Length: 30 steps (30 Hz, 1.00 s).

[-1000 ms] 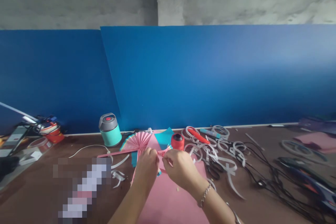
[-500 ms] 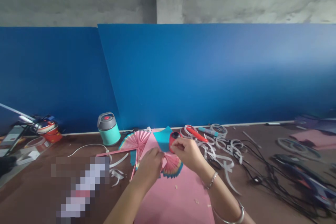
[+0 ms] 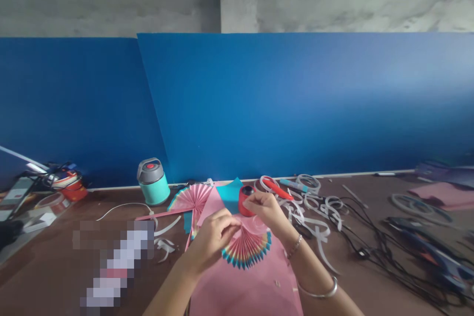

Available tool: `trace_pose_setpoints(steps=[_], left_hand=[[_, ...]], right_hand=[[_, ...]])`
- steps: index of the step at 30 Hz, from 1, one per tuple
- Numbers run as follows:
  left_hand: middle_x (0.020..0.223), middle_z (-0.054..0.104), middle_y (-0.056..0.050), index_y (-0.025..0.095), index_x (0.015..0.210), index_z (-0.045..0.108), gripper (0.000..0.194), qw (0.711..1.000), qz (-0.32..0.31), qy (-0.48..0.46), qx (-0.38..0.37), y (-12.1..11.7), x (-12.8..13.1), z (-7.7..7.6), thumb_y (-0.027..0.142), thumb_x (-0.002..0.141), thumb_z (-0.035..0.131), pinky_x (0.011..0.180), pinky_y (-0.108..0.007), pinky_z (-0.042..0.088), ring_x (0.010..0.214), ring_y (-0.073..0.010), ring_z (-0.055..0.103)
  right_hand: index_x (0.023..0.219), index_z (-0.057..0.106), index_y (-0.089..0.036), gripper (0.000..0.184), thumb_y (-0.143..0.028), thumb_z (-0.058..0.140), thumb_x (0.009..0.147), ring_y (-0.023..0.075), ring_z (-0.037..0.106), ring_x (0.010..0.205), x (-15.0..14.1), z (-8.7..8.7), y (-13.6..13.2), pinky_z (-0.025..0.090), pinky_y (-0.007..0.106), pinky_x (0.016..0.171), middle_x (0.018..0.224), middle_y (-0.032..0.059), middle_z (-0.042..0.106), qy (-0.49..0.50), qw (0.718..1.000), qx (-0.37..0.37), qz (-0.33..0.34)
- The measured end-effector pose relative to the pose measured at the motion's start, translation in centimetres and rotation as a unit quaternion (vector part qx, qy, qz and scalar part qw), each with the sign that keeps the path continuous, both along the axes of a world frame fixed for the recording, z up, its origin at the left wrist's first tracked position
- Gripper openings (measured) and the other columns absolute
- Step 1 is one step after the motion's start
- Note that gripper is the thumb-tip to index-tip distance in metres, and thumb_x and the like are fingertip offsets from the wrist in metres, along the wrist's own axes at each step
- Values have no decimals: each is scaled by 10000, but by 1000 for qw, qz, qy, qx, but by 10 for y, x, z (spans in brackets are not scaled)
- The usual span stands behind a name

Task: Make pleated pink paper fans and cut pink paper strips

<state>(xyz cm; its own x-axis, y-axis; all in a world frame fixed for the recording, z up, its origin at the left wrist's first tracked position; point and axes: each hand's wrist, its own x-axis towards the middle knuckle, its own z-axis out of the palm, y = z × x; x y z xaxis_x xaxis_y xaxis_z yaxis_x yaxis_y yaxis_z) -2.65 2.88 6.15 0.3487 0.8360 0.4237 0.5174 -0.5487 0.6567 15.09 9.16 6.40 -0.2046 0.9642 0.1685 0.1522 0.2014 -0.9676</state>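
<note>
My left hand point(image 3: 218, 234) is closed, its thumb and finger pinching the gathered centre of a pleated paper fan point(image 3: 248, 247), pink with a yellow and blue zigzag edge. The fan is spread downward over a pink sheet point(image 3: 244, 291). My right hand point(image 3: 264, 207) is pinched shut just above the fan's right side; what its fingertips hold, if anything, is too small to make out. Right behind those fingertips stands a red round object point(image 3: 245, 196) with a dark top. Another pleated pink fan point(image 3: 194, 198) lies open behind my left hand, near blue paper point(image 3: 229, 192).
A turquoise flask point(image 3: 154, 190) stands at the back left. White curled strips point(image 3: 314, 229), a red-handled tool point(image 3: 277, 189) and black cables point(image 3: 381, 252) lie to the right. A red container point(image 3: 74, 190) is far left, and a blue partition point(image 3: 289, 108) borders the table.
The fan has turned and opened wider below my hands, showing more of its coloured edge. My left hand has shifted slightly right; my right hand has moved a little right.
</note>
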Motion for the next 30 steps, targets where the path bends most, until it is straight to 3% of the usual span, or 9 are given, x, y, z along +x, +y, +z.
trace_pose_setpoints(steps=[6,9,13,16,17,20,23,27,30], left_hand=[[741,651,-41,176,806,705,217,983,105,-148,4,7,0,-5,322,819,544,614,-242,448,674,-147,595],[648,635,-17,160,813,695,217,957,175,-224,-64,12,-1,-12,326,750,570,456,-222,416,493,-119,545],[481,562,20,146,773,686,240,927,277,-235,-97,24,-11,-25,326,717,538,383,-212,362,391,-115,493],[480,585,5,157,728,689,220,925,311,-201,-85,32,-21,-32,320,714,542,424,-235,387,421,-142,526],[504,604,-5,164,722,690,205,925,322,-185,-79,33,-23,-33,317,712,553,455,-244,400,460,-156,548],[607,642,-26,182,675,678,156,927,349,-126,-52,32,-25,-33,287,711,569,562,-256,404,603,-180,583],[650,618,-15,189,627,647,163,932,356,-67,-29,27,-20,-33,249,741,547,612,-248,370,671,-170,564],[678,581,-18,188,648,607,244,925,352,128,54,23,-16,-38,148,823,441,605,-248,358,667,-158,549],[673,567,-34,187,647,584,285,909,329,231,108,23,-15,-41,64,828,401,629,-264,379,686,-174,554]], right_hand=[[531,562,-146,183,-303,590,622,64,323,429,-9,-13,0,261,207,434,445,-50,413,19,998,-54,30],[539,552,-151,170,-281,578,645,61,290,419,-19,-23,-2,238,206,427,433,-65,363,1,998,-51,27],[557,568,-143,162,-247,578,682,77,362,472,-37,-35,-11,275,214,473,486,-42,436,-38,999,-27,18],[582,605,-148,146,-201,573,715,100,422,519,-47,-34,-24,273,225,499,508,-25,494,-96,995,19,25],[611,618,-154,161,-182,542,750,108,454,538,-49,-32,-29,280,229,515,536,-14,535,-157,985,70,33],[662,622,-164,218,-113,467,807,122,531,608,-50,-23,-39,288,238,549,663,23,634,-305,932,192,40],[692,606,-167,184,-92,475,796,130,550,617,-49,-17,-46,262,250,533,708,34,649,-388,890,239,31],[708,577,-174,147,-103,481,794,142,545,635,-47,-7,-55,236,262,520,725,35,624,-425,861,278,-2],[705,565,-176,163,-112,464,814,139,535,651,-44,3,-58,258,244,538,712,29,597,-399,870,290,-19]])
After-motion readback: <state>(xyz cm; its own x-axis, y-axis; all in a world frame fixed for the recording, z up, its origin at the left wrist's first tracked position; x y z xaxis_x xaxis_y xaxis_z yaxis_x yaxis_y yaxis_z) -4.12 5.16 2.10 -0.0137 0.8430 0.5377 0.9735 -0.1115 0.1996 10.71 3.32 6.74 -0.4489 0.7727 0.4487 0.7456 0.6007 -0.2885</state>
